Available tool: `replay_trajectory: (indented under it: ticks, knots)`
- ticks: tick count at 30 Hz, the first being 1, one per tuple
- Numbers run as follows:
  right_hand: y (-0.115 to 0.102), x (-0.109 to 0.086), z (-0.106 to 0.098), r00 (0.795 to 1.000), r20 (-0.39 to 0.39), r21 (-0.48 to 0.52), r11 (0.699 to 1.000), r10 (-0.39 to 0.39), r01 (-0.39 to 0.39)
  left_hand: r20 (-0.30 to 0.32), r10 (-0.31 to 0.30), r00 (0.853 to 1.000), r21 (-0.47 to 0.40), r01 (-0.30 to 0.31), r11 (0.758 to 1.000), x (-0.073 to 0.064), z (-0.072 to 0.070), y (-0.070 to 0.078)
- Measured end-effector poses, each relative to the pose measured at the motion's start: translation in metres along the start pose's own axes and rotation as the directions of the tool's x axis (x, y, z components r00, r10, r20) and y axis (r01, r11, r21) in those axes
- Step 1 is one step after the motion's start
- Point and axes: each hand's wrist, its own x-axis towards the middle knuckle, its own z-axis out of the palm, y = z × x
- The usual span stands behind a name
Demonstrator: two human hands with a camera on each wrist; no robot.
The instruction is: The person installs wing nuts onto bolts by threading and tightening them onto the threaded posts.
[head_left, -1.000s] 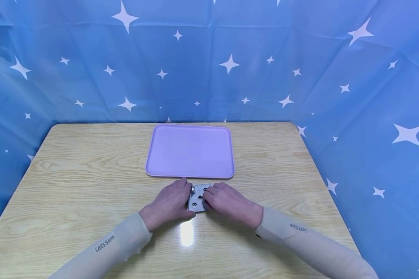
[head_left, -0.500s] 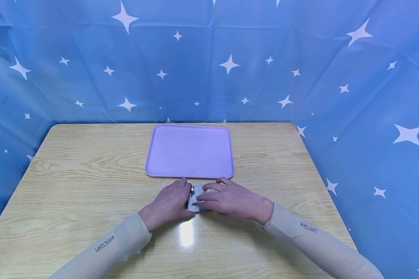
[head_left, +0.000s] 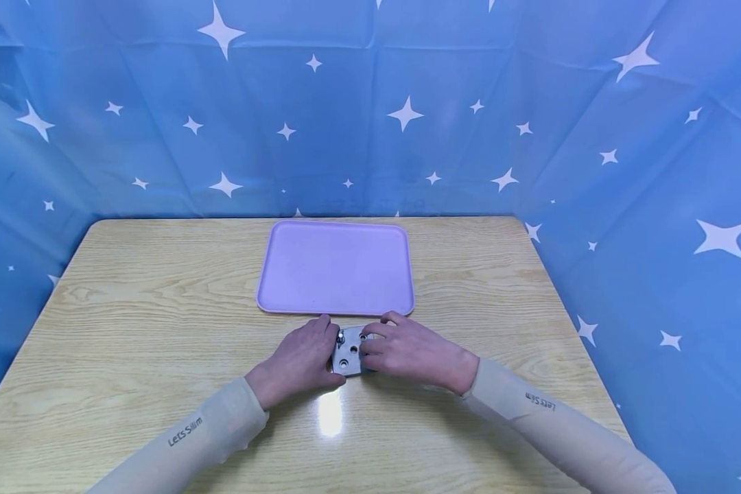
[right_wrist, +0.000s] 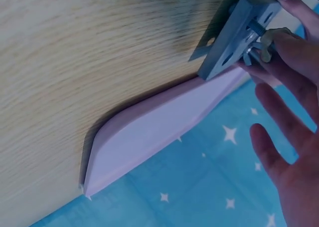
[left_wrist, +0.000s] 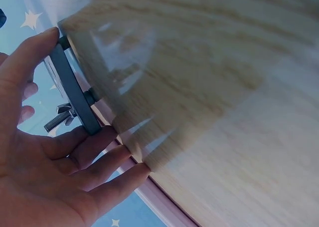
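Observation:
A grey metal plate with several holes lies flat at the table's front middle. My left hand grips its left side, thumb on the near edge and fingers on the far one. In the left wrist view, a bolt with a nut sticks up from the plate, and dark bolt heads underneath hold it slightly off the wood. My right hand is over the plate's right side. The right wrist view has its thumb and a finger pinching a wing nut on a threaded bolt; the other fingers are spread.
A purple tray lies just beyond the plate, close to both hands' fingertips. The wood-grain table extends to both sides. Blue cloth with white stars hangs behind and around it.
My right hand's fingers curled at the plate's right side, stretched left across it, then drew back right. The left hand and the plate have stayed in place.

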Motion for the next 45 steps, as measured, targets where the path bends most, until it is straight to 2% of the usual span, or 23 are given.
replay_trajectory:
  ticks: [7,11,13,17,21,23,25,29,31,33,36,42,45]
  knots:
    - [-0.003,0.004,0.007,0.999,-0.008,0.025,0.999,0.040,-0.039,-0.002,0.005,1.000,0.006,-0.005,1.000,0.000,0.000,0.000]
    - [-0.009,0.007,0.011,0.992,-0.010,0.084,0.989,0.123,-0.122,-0.007,0.009,1.000,0.017,-0.009,1.000,-0.001,0.000,0.001]
    - [-0.013,0.009,0.014,0.982,-0.014,0.150,0.971,0.188,-0.184,-0.008,0.008,1.000,0.016,-0.007,1.000,-0.001,-0.001,0.001]
    - [-0.021,0.012,0.015,0.947,-0.028,0.253,0.919,0.319,-0.302,-0.009,0.006,1.000,0.013,-0.006,1.000,-0.001,-0.001,0.000]
    - [-0.022,0.011,0.014,0.929,-0.020,0.258,0.899,0.370,-0.353,-0.008,0.007,1.000,0.011,-0.006,1.000,0.000,0.000,0.000]
    - [-0.020,0.008,0.010,0.932,-0.005,0.252,0.902,0.363,-0.350,-0.008,0.009,1.000,0.014,-0.009,1.000,0.000,0.000,0.000]
    - [-0.015,0.004,0.005,0.946,0.013,0.250,0.915,0.324,-0.317,-0.010,0.013,1.000,0.017,-0.013,1.000,0.000,0.000,0.000]
    - [-0.005,-0.003,-0.002,0.989,0.011,0.185,0.972,0.146,-0.146,-0.007,0.015,1.000,0.014,-0.015,1.000,0.000,0.000,-0.001]
    - [-0.003,-0.005,-0.003,0.998,-0.008,0.121,0.991,0.059,-0.058,-0.003,0.010,1.000,0.010,-0.010,1.000,-0.001,0.000,-0.001]
    - [-0.002,-0.006,-0.002,1.000,-0.029,0.063,0.998,0.010,-0.009,0.001,0.004,1.000,0.004,-0.004,1.000,-0.001,0.000,-0.001]
    - [-0.002,-0.006,0.000,0.999,-0.035,0.022,1.000,-0.004,0.005,0.005,0.001,1.000,0.003,-0.001,1.000,0.000,0.000,0.000]
    - [-0.001,-0.003,0.001,1.000,-0.014,-0.001,1.000,0.002,-0.002,-0.002,0.010,1.000,0.003,-0.010,1.000,0.000,0.001,-0.001]
    - [-0.003,-0.001,0.005,0.999,-0.038,-0.022,1.000,0.014,-0.015,-0.004,0.011,1.000,0.006,-0.011,1.000,0.000,0.001,-0.001]
